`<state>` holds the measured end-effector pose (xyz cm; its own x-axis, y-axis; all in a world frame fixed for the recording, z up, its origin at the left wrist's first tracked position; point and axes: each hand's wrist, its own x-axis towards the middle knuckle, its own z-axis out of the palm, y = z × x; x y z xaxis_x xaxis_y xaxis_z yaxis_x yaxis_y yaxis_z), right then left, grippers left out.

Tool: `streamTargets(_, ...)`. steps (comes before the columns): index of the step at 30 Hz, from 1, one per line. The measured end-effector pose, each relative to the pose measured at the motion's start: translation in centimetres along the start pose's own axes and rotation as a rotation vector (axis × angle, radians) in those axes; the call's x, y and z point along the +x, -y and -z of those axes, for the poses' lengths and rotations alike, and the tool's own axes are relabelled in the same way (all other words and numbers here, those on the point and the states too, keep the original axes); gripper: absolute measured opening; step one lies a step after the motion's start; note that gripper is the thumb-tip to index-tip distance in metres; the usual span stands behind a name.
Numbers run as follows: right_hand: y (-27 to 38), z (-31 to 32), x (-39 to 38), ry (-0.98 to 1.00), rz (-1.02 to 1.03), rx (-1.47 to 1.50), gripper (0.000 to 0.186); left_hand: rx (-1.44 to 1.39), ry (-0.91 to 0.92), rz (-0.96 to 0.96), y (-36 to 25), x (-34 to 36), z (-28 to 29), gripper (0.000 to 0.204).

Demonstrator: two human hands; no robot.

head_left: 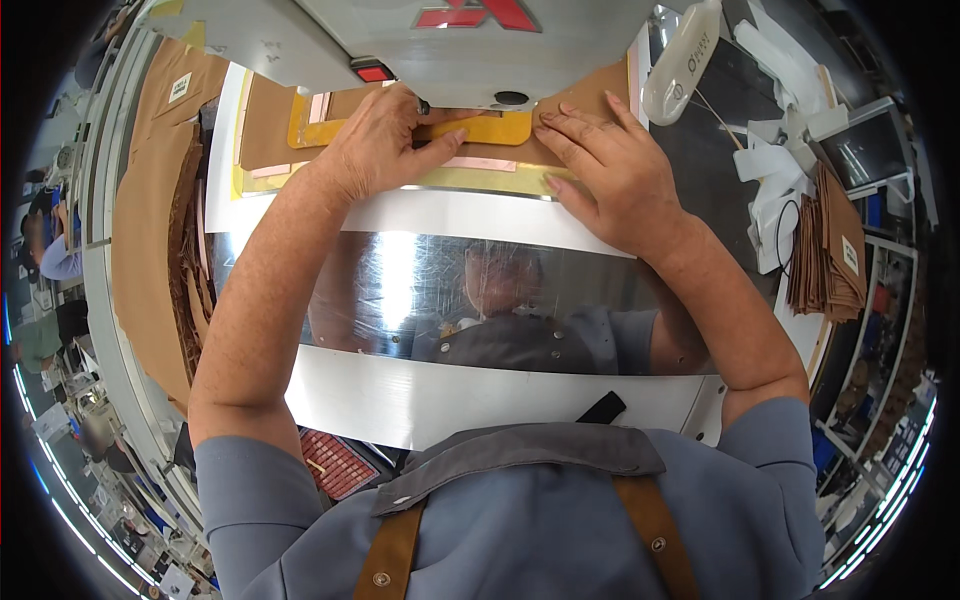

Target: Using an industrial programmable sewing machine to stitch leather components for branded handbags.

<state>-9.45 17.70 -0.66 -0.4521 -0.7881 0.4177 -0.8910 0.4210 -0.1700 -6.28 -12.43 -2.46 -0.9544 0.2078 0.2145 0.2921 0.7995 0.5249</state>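
Beneath the overhanging grey-white machine head [450, 50], a flat yellow frame [512, 129] with rounded corners lies on brown fabric [270, 122]. My left hand [380, 145] rests on this frame, thumb and forefinger stretched out along it; its other fingers are partly hidden. My right hand [618, 178] lies with fingers spread at the frame's right end, fingertips on the fabric and the thumb lower at the yellow-edged sheet [440, 178]. Pink strips [485, 163] show at the frame's lower edge. The far part of the work is hidden by the machine.
A scratched shiny metal plate [430, 300] spans the white table [400, 395] before me. Brown fabric pieces [155, 250] are piled left; more brown pieces [835, 250] hang right. A white bottle-shaped device [683, 65] is at upper right. A red gridded tray [340, 465] sits below.
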Motion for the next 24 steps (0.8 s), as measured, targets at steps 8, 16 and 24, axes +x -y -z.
streamTargets(8, 0.4, 2.0, -3.0, 0.057, -0.102, -0.033, 0.038, -0.240, 0.090, 0.038, -0.7, 1.2, 0.1, 0.039)
streamTargets(16, 1.1, 3.3, -5.0, 0.073, -0.154, -0.071, 0.034, -0.299, 0.102, 0.195, -1.6, 0.6, 0.3, 0.037)
streamTargets(24, 1.6, 3.7, -7.6, 0.081, -0.239, -0.055, 0.039, 0.011, -0.130, -0.068, -1.0, -2.1, 0.8, 0.053)
